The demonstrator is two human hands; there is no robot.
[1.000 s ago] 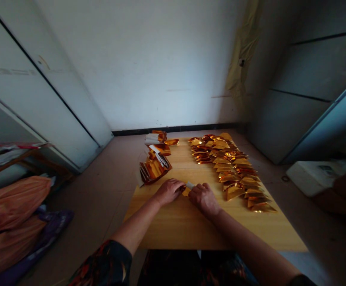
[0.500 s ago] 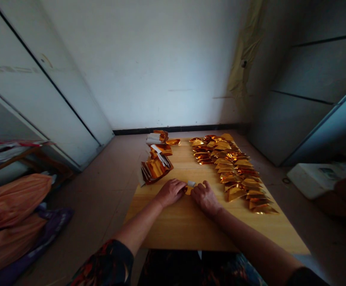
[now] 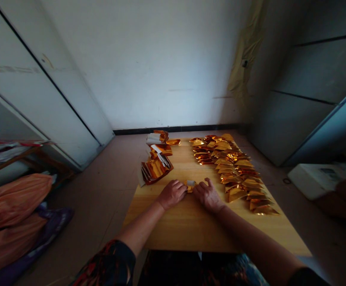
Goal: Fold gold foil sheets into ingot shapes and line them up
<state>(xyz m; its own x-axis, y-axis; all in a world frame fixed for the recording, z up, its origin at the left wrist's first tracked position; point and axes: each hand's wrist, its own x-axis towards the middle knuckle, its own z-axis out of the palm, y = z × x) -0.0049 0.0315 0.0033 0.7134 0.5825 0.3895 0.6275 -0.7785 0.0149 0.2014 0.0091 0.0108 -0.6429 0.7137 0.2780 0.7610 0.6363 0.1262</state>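
**Left hand (image 3: 173, 194) and right hand (image 3: 207, 194) pinch foil piece (image 3: 190, 185)**

Forearms angle inward, fingers curled, one right finger raised. Small gold foil piece, pale patch on top, sits between fingertips over wood-grain table (image 3: 187, 230). Right of right hand: shiny folded pieces (image 3: 235, 169), overlapping rows. Beyond left hand: creased foil stack (image 3: 156, 169), fanned.

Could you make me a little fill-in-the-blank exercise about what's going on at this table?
1. The left hand and right hand are both at a small piece of paper whose shiny parts are coloured ____.
2. From where the person sits, the rows of folded pieces lie on the table's ____ side.
3. The loose stack of sheets lies nearer to the person's ____ hand.
4. The strip along the foot of the pale wall is coloured ____.

Missing words: gold; right; left; black.
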